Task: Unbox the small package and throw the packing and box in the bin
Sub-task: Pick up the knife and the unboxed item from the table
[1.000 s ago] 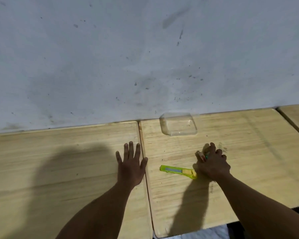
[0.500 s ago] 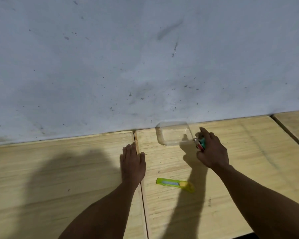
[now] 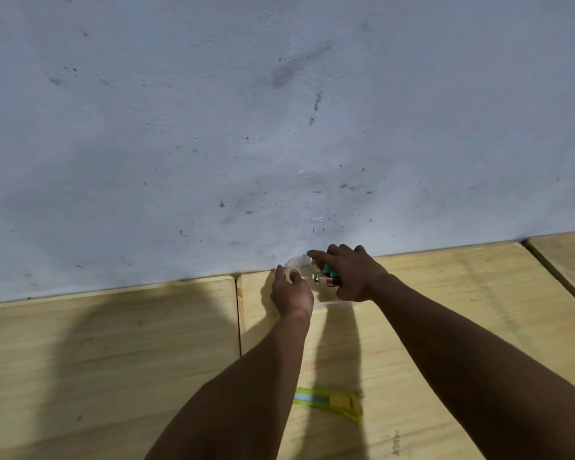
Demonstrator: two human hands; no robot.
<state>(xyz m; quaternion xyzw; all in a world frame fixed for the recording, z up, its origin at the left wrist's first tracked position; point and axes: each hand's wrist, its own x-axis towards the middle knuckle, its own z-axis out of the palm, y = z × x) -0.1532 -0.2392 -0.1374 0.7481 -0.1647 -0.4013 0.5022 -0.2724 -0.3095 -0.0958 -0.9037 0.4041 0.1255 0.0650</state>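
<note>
No readable text, label, brand or number anywhere. Only a faint dark marking (image 3: pixel 395 443) on the wooden table (image 3: pixel 478 327), well apart from the fingers of the right hand (image 3: pixel 352 277), toward the near edge, too blurred to read. Nothing legible on the green-red item (image 3: pixel 329 276) pinched in those fingers, nor on the clear box (image 3: pixel 299 262) held by the left hand (image 3: pixel 291 293).

One head-worn wide-angle view looks forward and down from above the pale wooden worktop (image 3: pixel 113 343), close over it, facing the scuffed grey-white wall (image 3: pixel 213 127).
</note>
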